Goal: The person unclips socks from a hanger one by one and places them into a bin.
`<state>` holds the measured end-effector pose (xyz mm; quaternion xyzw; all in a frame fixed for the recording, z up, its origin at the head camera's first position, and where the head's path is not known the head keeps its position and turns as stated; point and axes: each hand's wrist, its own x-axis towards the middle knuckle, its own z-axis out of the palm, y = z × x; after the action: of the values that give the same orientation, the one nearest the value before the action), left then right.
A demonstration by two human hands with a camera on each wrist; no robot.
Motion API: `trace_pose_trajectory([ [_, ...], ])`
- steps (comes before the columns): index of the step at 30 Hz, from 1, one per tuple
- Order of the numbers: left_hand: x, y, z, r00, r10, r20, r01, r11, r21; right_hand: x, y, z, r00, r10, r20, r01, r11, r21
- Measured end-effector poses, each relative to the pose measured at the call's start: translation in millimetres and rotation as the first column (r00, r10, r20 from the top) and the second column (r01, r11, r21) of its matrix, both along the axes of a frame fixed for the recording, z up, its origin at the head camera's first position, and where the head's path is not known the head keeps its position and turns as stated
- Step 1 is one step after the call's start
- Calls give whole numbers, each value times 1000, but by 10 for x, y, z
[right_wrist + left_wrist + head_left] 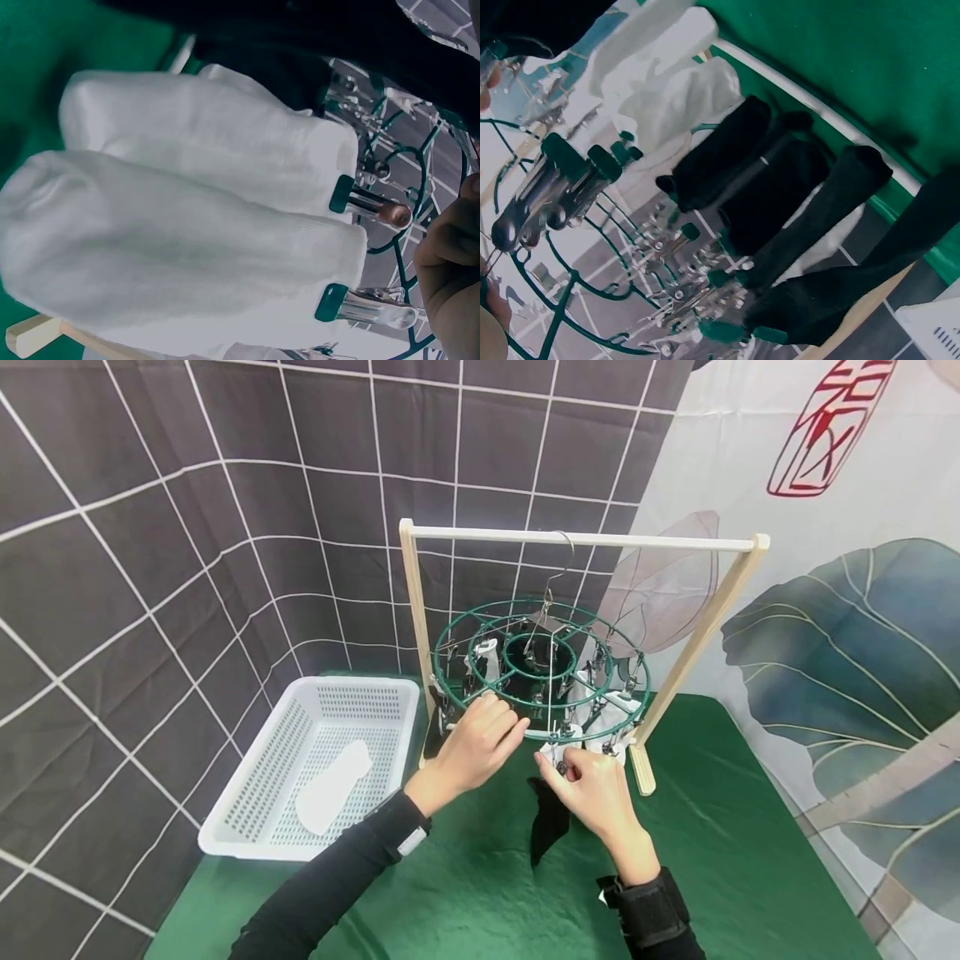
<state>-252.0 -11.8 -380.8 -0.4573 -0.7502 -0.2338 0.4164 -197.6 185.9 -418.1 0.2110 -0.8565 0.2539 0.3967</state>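
A green round sock hanger (633, 714) with metal clips hangs by its hook from a rack. My left hand (480, 739), fingers curled, grips its front rim. At the front right, my right hand (596, 785) pinches a metal clip (560, 767) below the rim. A black sock (550, 822) hangs down beside the right fingers; its upper end is partly hidden by them. White socks (187, 240) hang from green-tipped clips (375, 307) in the right wrist view. Several black socks (776, 195) hang along the hanger in the left wrist view.
The wooden rack (712, 610) with a white top bar (495, 534) stands on a green cloth (465, 893). To the left is a white perforated basket (232, 839) with a white sock (330, 789) in it. A dark gridded backdrop (337, 502) rises behind.
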Motion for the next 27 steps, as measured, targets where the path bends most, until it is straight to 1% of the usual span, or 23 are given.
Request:
trace_pose_trajectory([
  [5, -59, -50, -28, 1000, 8, 18, -8, 1000, 24, -4, -28, 23, 999, 5, 40, -6, 1000, 27],
  [12, -126, -103, -60, 999, -2, 36, 1, 999, 50, -3, -95, 33, 997, 54, 63, -57, 998, 40],
  [15, -128, -116, -84, 999, 2, 52, -6, 997, 80, 3, -117, 38, 995, 59, 78, -63, 997, 44],
  [19, -103, -116, -127, 997, 10, 77, -20, 992, 127, 21, -126, 26, 995, 63, 81, -66, 997, 35],
  [21, -81, -113, -157, 995, 11, 98, -27, 986, 164, 25, -127, 12, 995, 69, 76, -72, 997, 34],
  [23, -50, -104, -206, 992, -2, 126, -25, 976, 217, 25, -129, -1, 995, 76, 61, -78, 996, 42],
  [24, -28, -96, -234, 989, -16, 145, -22, 967, 254, 23, -132, -7, 996, 76, 54, -79, 996, 48],
  [25, 2, -83, -267, 986, -28, 163, -22, 954, 299, 22, -136, -11, 996, 80, 47, -83, 995, 52],
  [26, 36, -66, -306, 984, -39, 175, -26, 936, 352, 22, -139, -12, 996, 77, 42, -80, 995, 57],
  [27, 74, -45, -350, 980, -53, 190, -30, 912, 409, 22, -143, -14, 996, 74, 38, -77, 995, 58],
])
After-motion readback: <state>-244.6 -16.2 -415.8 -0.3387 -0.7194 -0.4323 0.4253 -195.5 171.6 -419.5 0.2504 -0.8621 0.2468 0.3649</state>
